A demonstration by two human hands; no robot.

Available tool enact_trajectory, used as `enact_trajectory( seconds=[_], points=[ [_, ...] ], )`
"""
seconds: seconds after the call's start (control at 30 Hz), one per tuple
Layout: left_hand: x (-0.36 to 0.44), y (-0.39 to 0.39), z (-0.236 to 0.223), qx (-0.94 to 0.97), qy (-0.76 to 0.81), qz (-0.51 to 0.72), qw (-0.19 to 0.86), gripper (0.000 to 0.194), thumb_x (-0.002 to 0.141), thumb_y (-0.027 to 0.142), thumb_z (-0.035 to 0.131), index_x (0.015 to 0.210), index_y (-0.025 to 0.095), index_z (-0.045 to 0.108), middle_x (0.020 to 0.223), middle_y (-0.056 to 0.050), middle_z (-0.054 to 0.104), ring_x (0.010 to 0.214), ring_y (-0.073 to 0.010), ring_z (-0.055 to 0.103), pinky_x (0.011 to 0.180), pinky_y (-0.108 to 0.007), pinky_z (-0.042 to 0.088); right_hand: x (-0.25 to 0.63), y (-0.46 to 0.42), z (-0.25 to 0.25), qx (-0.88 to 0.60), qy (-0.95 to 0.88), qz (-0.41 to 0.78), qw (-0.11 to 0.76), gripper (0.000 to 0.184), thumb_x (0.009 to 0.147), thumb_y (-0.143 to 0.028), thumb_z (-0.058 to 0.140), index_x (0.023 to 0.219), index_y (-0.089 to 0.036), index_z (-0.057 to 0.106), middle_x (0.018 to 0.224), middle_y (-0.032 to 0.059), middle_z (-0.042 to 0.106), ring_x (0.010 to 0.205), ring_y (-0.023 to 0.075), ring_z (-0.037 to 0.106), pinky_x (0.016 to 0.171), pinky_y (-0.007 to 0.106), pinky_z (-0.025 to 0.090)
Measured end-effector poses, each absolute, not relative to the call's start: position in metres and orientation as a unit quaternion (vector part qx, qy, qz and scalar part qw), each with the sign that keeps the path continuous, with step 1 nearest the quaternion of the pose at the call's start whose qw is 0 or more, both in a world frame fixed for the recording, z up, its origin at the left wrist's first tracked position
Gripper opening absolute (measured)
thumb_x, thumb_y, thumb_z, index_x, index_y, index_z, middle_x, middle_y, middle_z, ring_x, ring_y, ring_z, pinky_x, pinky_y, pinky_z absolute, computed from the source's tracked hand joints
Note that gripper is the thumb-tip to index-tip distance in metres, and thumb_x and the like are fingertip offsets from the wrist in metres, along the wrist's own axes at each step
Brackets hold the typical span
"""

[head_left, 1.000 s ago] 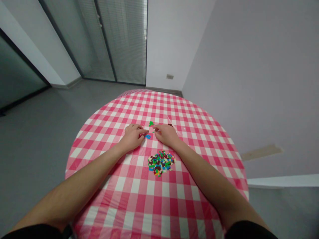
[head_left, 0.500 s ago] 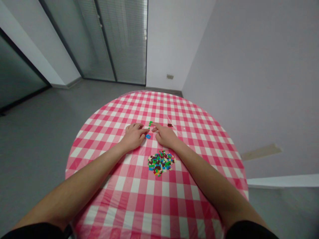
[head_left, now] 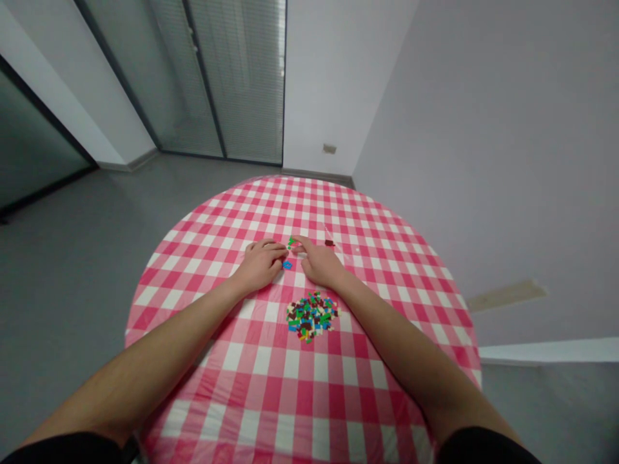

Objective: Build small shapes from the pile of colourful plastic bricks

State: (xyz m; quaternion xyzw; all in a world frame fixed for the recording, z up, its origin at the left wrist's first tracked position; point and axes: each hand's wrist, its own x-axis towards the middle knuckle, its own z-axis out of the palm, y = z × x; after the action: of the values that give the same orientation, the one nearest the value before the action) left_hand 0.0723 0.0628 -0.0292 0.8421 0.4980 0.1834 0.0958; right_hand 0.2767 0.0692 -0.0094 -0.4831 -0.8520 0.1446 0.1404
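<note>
Right index finger has moved up to the green pieces since the earlier frame.
We see right hand thumb and index apart; left hand fingers bunched, can't tell if gripping. Small blue and dark clusters sit separate on the checked cloth; most pieces remain loose in the pile.
</note>
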Motion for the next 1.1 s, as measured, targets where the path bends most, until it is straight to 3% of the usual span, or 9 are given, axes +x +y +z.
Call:
enact_trajectory(
  seconds=[0.5,0.6,0.73,0.87,0.97,1.03,1.1],
  points=[
    [0.07,0.063,-0.029,0.859,0.472,0.148,0.136,0.042,0.093,0.027,0.041,0.129,0.03,0.061,0.146,0.001,0.052,0.14,-0.0302,0.037,0.111,-0.058,0.023,0.276,0.072,-0.011,-0.495,-0.849,0.149,0.109,0.075,0.085,-0.009,0.045,0.154,-0.02,0.019,0.14,0.0084,0.058,0.113,0.026,0.064,0.094,0.039,0.049],
    [0.07,0.064,-0.029,0.854,0.469,0.176,0.141,0.039,0.091,0.023,0.041,0.121,0.028,0.065,0.14,0.001,0.058,0.137,-0.0284,0.041,0.111,-0.055,0.026,0.275,0.071,-0.011,-0.493,-0.851,0.143,0.107,0.073,0.086,-0.011,0.045,0.154,-0.022,0.02,0.139,0.0085,0.058,0.11,0.0266,0.065,0.091,0.039,0.05],
    [0.069,0.068,-0.029,0.837,0.47,0.231,0.159,0.035,0.086,0.017,0.042,0.106,0.023,0.07,0.118,-0.002,0.069,0.116,-0.0224,0.057,0.107,-0.044,0.037,0.272,0.069,-0.011,-0.487,-0.857,0.139,0.096,0.072,0.086,-0.011,0.044,0.153,-0.024,0.022,0.137,0.0091,0.06,0.104,0.0275,0.067,0.086,0.04,0.052],
    [0.068,0.07,-0.031,0.835,0.459,0.256,0.164,0.031,0.085,0.017,0.044,0.1,0.022,0.071,0.112,-0.002,0.07,0.11,-0.0208,0.06,0.104,-0.04,0.04,0.273,0.07,-0.013,-0.487,-0.854,0.149,0.11,0.076,0.084,-0.008,0.045,0.154,-0.026,0.021,0.14,0.0073,0.058,0.107,0.0258,0.066,0.089,0.038,0.051],
    [0.067,0.069,-0.032,0.834,0.451,0.269,0.168,0.03,0.083,0.016,0.046,0.097,0.022,0.072,0.109,-0.001,0.071,0.108,-0.0203,0.061,0.102,-0.039,0.042,0.278,0.072,-0.008,-0.486,-0.849,0.145,0.149,0.067,0.084,-0.008,0.048,0.149,-0.021,0.037,0.136,0.0094,0.061,0.11,0.0239,0.064,0.094,0.037,0.049],
    [0.067,0.067,-0.032,0.831,0.451,0.278,0.173,0.027,0.082,0.016,0.049,0.094,0.023,0.073,0.104,-0.001,0.072,0.103,-0.0203,0.063,0.099,-0.039,0.044,0.284,0.074,0.001,-0.471,-0.853,0.156,0.161,0.049,0.085,-0.01,0.05,0.134,-0.017,0.057,0.127,0.01,0.067,0.109,0.022,0.064,0.095,0.034,0.048],
    [0.066,0.065,-0.03,0.824,0.456,0.286,0.177,0.022,0.082,0.019,0.053,0.089,0.023,0.073,0.098,-0.001,0.073,0.098,-0.021,0.064,0.095,-0.039,0.045,0.292,0.075,0.012,-0.44,-0.869,0.192,0.12,0.032,0.085,-0.013,0.055,0.113,-0.016,0.071,0.112,0.0088,0.073,0.099,0.02,0.067,0.088,0.03,0.049]
  ],
)
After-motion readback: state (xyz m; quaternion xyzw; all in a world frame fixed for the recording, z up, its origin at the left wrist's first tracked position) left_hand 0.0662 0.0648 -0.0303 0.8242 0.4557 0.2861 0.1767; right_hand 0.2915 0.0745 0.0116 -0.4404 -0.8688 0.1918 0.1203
